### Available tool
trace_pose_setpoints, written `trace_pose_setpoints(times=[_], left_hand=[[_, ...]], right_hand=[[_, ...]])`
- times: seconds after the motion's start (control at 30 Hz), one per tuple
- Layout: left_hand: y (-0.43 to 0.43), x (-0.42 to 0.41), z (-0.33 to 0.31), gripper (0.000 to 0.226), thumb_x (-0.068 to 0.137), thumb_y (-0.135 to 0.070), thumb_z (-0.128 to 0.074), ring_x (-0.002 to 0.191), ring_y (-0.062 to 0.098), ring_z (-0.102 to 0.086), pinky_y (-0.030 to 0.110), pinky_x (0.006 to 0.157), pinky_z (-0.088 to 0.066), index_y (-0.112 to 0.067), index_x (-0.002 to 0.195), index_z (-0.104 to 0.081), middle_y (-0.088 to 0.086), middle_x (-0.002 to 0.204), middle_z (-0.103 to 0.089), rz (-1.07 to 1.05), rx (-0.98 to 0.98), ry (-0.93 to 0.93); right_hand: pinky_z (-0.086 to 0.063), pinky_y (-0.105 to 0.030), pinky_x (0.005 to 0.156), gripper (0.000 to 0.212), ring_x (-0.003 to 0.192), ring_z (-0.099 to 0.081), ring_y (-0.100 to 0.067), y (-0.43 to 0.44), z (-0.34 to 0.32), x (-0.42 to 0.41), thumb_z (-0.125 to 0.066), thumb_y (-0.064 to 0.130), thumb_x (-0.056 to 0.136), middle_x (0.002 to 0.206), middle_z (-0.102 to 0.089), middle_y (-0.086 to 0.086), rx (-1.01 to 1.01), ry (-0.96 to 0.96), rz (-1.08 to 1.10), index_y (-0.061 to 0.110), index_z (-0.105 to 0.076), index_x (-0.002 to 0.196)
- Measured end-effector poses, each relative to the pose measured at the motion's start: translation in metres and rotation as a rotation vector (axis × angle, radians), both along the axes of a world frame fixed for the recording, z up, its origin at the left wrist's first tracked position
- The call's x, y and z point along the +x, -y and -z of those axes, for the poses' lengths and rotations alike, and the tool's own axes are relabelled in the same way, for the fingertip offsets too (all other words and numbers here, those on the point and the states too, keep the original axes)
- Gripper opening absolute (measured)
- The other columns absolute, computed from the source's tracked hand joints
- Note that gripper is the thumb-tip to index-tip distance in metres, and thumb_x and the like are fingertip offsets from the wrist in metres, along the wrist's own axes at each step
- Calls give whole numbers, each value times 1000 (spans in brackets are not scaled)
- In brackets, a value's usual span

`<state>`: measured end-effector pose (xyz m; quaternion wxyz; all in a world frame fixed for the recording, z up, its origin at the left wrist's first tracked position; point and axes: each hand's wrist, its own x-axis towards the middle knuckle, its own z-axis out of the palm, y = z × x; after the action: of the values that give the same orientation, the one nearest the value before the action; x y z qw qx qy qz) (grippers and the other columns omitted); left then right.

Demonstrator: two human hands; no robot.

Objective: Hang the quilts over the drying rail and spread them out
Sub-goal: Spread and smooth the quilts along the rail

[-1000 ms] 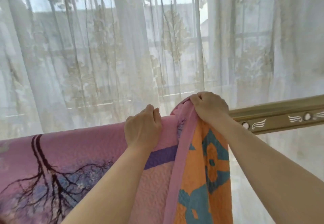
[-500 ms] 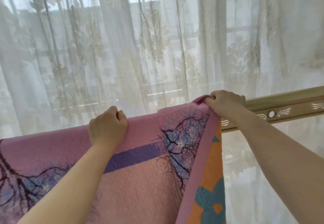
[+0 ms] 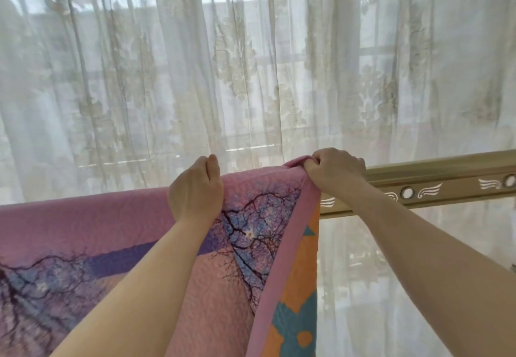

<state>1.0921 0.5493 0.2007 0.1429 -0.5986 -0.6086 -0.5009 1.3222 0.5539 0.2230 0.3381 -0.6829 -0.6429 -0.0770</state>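
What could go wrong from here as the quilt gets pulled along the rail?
1. The right hand pinches only the quilt at its pink border; a hard tug could bunch that corner rather than spread it.
2. The left hand grips the top fold; if it lets go early, the hanging weight might drag the quilt off the rail.
3. The sheer curtain hangs close behind and could snag.

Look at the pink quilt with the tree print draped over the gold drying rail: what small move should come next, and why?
Probably the right hand should draw the pink tree-print quilt edge further right along the gold drying rail. That edge is bunched in its grip, bare rail lies to the right, and the left hand holds the top fold.
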Motion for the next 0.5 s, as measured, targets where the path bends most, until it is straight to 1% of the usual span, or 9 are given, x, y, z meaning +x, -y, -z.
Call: trace_pose_setpoints(times=[0.07,0.13,0.27,0.33,0.4,0.43,0.5], left_hand=[[-4,-1,-1,45,102,-37,-26,58,20,-45,33,56,-29,-17,65,-44,-3,58,-48,-14,-4,10],[-10,-4,-2,47,101,-37,-27,59,22,-47,33,55,-30,-15,64,-46,0,59,-50,-43,-7,18],[-14,-12,-3,45,99,-34,-33,55,22,-45,31,51,-27,-14,62,-47,2,58,-50,-96,-21,-10],[-16,-13,-2,44,98,-33,-35,52,21,-44,29,48,-25,-14,60,-46,2,56,-50,-124,-21,-24],[-18,-11,-2,43,98,-32,-36,51,19,-43,28,47,-25,-12,61,-47,3,56,-50,-157,-26,-33],[-18,-11,-1,43,97,-32,-36,50,19,-42,28,47,-24,-11,62,-48,3,56,-50,-168,-30,-38],[-19,-9,-1,42,97,-32,-36,51,20,-42,28,47,-25,-11,63,-49,4,57,-51,-173,-36,-47]], right_hand=[[-29,-41,84,32,75,-53,-21,-1,-2,9,-37,36,91,68,-57,6,62,5,37,25,-54,66],[-27,-40,81,32,73,-51,-22,-2,-4,26,-35,35,91,69,-56,5,84,19,90,24,-58,71],[-29,-40,81,35,79,-51,-25,-3,-8,75,-36,41,91,83,-63,-3,-25,-23,209,19,-62,84],[-32,-39,84,28,83,-51,-26,-3,-6,91,-43,42,90,93,-64,-4,-56,-57,200,20,-59,94],[-32,-40,90,18,92,-55,-25,-5,-4,93,-46,35,88,100,-64,2,-48,-118,117,28,-55,102],[-29,-40,92,19,95,-55,-23,-7,-4,90,-44,28,88,102,-65,6,-50,-146,73,32,-57,101],[-24,-39,93,34,92,-51,-17,-9,-4,83,-38,17,85,102,-67,10,-60,-213,52,35,-67,89]])
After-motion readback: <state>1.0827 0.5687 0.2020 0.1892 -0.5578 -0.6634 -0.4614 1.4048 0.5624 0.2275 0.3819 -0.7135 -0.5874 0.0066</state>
